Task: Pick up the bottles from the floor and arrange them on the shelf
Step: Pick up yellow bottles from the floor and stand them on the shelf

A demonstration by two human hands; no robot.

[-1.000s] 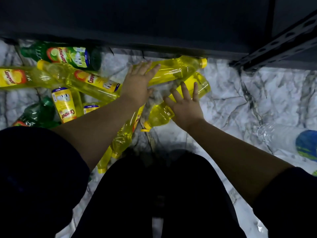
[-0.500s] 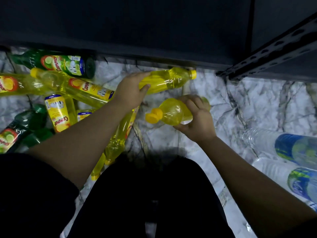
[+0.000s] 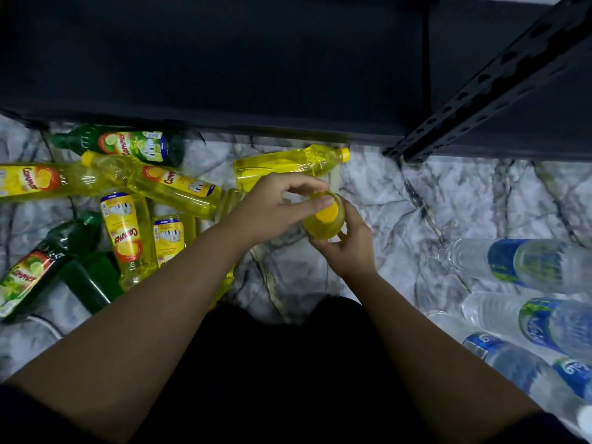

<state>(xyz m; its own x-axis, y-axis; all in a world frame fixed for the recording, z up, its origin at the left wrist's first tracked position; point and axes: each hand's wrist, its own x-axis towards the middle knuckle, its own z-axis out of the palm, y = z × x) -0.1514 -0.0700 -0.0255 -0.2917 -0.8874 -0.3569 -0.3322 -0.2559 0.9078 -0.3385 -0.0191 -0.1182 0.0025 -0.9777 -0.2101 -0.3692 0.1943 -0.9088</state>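
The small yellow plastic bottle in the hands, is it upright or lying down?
Upright. The small yellow plastic bottle shows its yellow cap facing the camera; the right hand grips its body, and the left hand pinches near the cap.

- Seven yellow plastic bottles are counted: one held upright [image 3: 324, 219], one unlabelled by the shelf [image 3: 288, 166], four labelled [image 3: 166, 185], and one partly hidden under the left forearm.
- Three dark green plastic bottles [image 3: 128, 144] are seen.
- Three clear plastic water bottles with blue labels [image 3: 525, 262] are seen.
- Two hands [image 3: 272, 209] are visible.

Glossy clear plastic bottles [image 3: 290, 165] lie on polished, seemingly marble floor [image 3: 416, 200] beside matt metal shelf [image 3: 499, 78].
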